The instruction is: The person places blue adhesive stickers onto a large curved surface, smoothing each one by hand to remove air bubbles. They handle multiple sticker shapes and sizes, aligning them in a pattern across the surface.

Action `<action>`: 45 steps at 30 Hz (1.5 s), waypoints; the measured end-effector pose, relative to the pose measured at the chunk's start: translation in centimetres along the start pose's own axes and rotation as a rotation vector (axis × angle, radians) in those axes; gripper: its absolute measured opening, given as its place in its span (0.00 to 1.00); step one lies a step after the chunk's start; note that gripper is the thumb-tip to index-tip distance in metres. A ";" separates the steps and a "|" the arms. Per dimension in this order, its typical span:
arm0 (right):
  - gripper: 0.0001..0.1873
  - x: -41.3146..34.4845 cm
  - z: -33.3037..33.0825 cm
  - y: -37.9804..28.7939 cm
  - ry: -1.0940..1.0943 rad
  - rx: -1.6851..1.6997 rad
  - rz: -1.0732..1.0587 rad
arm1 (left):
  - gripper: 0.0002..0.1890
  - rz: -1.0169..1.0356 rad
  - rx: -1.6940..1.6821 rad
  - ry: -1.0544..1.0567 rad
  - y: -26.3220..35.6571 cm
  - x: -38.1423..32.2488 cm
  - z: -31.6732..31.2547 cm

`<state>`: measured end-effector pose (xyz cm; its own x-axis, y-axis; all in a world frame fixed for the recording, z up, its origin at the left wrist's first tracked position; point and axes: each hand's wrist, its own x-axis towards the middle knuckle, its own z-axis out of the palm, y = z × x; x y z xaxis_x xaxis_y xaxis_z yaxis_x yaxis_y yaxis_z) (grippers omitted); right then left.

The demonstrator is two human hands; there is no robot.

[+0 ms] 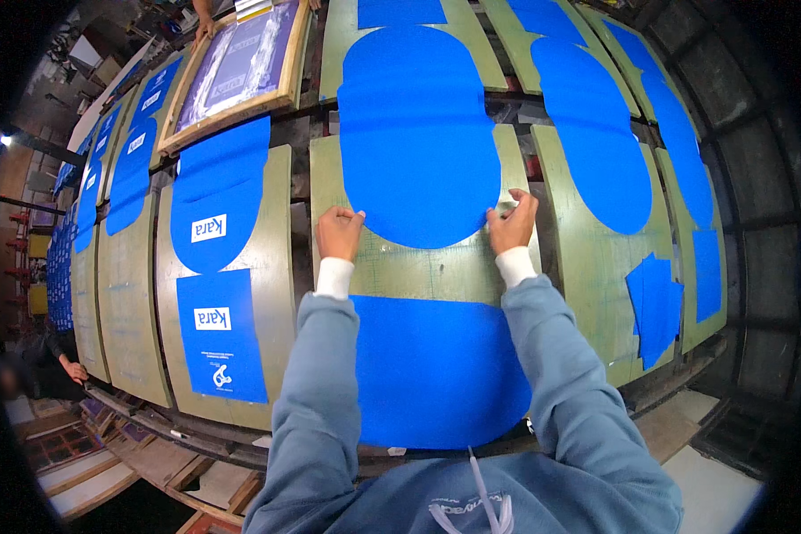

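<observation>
In front of me a blue fabric panel (420, 153) with a rounded near end lies along the green printing boards. My left hand (338, 233) pinches its left edge between thumb and fingers, close to the rounded end. At the opposite edge my right hand (512, 223) grips the panel with thumb and forefinger, the other fingers curled and raised. Slight creases cross the panel farther up. Nearer to my body, another blue panel (434, 367) spreads between my forearms over the board (434, 277) and its front edge.
A wood-framed printing screen (227, 107) rests at upper left, another person's hand (205, 28) on its frame. Blue panels with white print (220, 334) lie left. Blue pieces (655, 310) are heaped right. A second person's hand (75, 371) touches the table edge at lower left.
</observation>
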<state>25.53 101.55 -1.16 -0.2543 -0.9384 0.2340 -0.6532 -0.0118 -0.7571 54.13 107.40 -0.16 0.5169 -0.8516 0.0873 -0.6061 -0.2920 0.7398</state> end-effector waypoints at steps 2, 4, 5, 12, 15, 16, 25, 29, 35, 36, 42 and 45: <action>0.24 -1.0 0.8 -0.9 -0.109 -0.025 -0.249 | 0.12 0.050 -0.146 -0.011 2.7 0.0 -0.2; 0.27 -2.5 2.9 -2.9 -0.249 -0.163 -0.498 | 0.14 0.222 -0.149 -0.025 2.5 -0.1 1.0; 0.29 -2.8 4.2 -4.7 -0.343 -0.266 -0.591 | 0.16 0.379 -0.085 -0.030 2.0 0.8 2.2; 0.30 6.5 13.0 -6.4 -0.459 -0.594 -0.837 | 0.32 0.471 0.534 -0.037 1.5 8.3 7.8; 0.29 11.0 12.0 -3.6 -0.375 -0.654 -0.683 | 0.32 0.400 0.582 -0.007 2.9 10.6 8.7; 0.29 11.7 11.2 -3.2 -0.337 -0.676 -0.627 | 0.33 0.401 0.589 0.001 3.4 10.7 9.2; 0.28 -0.8 0.7 1.7 -0.522 -0.686 -0.690 | 0.33 0.729 0.469 -0.398 6.0 -7.1 10.5; 0.29 -6.7 -6.0 2.1 -0.680 -0.586 -0.660 | 0.31 0.426 0.050 -0.847 6.0 -13.7 6.3; 0.23 -14.2 -21.8 7.3 -0.279 0.125 -0.137 | 0.22 -0.133 -0.723 -0.437 6.5 -29.0 -4.2; 0.25 -15.1 -25.2 9.7 -0.170 0.090 0.037 | 0.19 -0.220 -0.723 -0.445 6.6 -31.8 -5.8; 0.30 -9.3 -42.1 32.8 0.339 -0.221 0.411 | 0.15 -0.488 -0.731 -0.506 7.0 -42.5 -5.2; 0.36 -5.5 -46.5 35.8 0.199 -0.465 0.616 | 0.16 -0.479 -0.724 -0.635 12.0 -42.3 -1.2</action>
<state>-29.64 122.33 -1.21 -0.7607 -0.6490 -0.0063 -0.5727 0.6757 -0.4641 25.68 140.46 5.78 0.0703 -0.8484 -0.5246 0.1859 -0.5056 0.8425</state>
